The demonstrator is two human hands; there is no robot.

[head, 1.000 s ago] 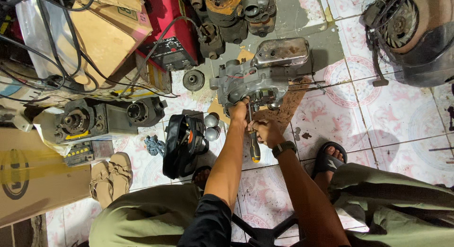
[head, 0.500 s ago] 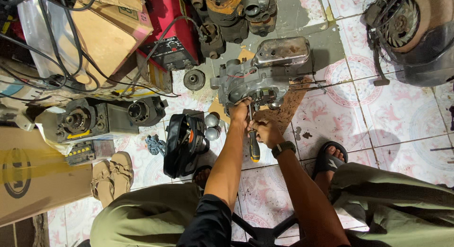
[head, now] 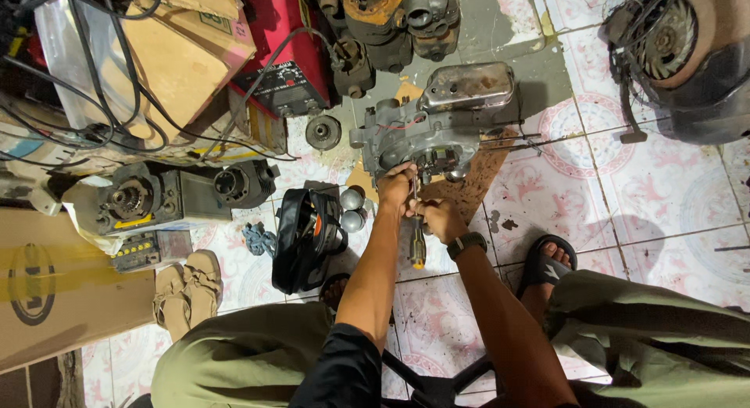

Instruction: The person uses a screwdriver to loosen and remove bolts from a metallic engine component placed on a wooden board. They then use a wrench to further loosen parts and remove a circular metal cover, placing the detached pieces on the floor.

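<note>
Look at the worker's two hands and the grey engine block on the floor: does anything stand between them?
Nothing visible does. The left hand is right at the near side of the engine block. The right hand, just behind it, grips a tool that points toward the block. The black bag lies off to the side.

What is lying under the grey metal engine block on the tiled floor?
A brown wooden board lies under the grey metal engine block, sticking out toward the person. The part directly beneath the engine is covered, so anything else there is hidden.
</note>
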